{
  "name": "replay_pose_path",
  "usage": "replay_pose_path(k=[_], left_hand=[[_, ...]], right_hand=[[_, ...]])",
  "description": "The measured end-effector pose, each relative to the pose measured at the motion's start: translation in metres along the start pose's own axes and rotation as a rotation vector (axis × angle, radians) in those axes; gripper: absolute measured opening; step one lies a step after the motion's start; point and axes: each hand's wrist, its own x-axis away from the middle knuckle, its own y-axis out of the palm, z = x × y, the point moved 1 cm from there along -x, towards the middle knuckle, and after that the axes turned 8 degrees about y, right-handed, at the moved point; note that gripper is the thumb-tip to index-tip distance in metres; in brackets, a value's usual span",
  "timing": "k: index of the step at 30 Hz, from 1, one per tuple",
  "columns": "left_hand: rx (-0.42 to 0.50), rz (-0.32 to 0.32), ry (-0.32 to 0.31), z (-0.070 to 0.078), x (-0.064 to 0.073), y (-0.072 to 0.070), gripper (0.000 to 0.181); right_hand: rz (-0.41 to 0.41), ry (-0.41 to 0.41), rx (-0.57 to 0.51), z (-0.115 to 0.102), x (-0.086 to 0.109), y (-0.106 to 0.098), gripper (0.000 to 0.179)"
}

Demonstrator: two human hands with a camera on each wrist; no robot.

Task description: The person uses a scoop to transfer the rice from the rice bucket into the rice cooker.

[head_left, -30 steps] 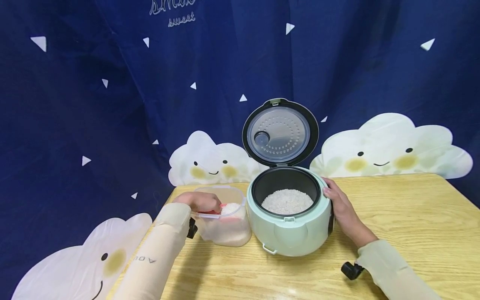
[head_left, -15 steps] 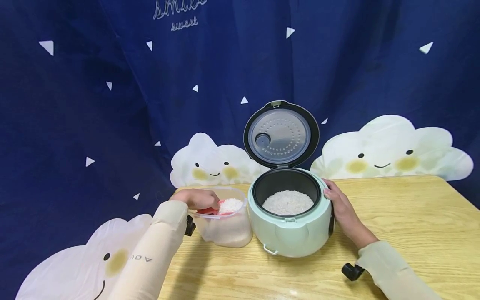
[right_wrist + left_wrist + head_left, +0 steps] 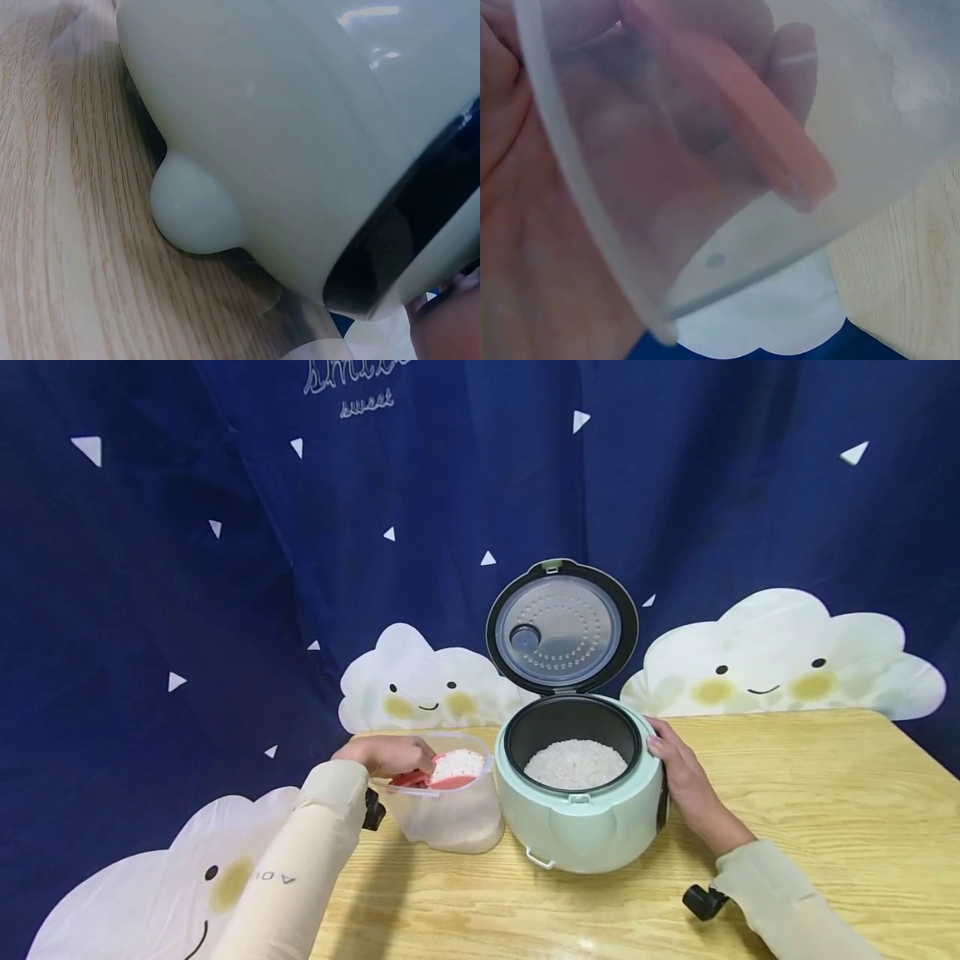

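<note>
My left hand [image 3: 388,755] reaches over the rim of a clear plastic container [image 3: 453,822] and grips a red scoop [image 3: 452,782] by its handle. White rice [image 3: 459,763] is heaped in the scoop, level with the container's top. Through the cloudy wall in the left wrist view, my fingers wrap the scoop's handle [image 3: 772,124]. A mint-green rice cooker [image 3: 577,839] stands close beside the container, with rice [image 3: 573,763] in its black inner pot. My right hand [image 3: 688,781] rests against the cooker's right side, its fingertips at the upper rim.
The cooker's lid [image 3: 561,627] stands raised behind the pot. Both items are on a wooden table [image 3: 480,914]. A dark blue curtain [image 3: 420,468] with white triangles and cloud faces hangs behind and to the left.
My left hand has shifted slightly left, and the scoop has come up to show more of its red bowl and heaped rice. My right hand stays on the cooker.
</note>
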Motion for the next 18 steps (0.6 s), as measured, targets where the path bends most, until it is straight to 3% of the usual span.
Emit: replay_pose_path(k=[18], left_hand=[[0.125, -0.012, 0.028, 0.001, 0.011, -0.006, 0.02]], right_hand=[[0.003, -0.02, -0.015, 0.003, -0.001, 0.0, 0.05]])
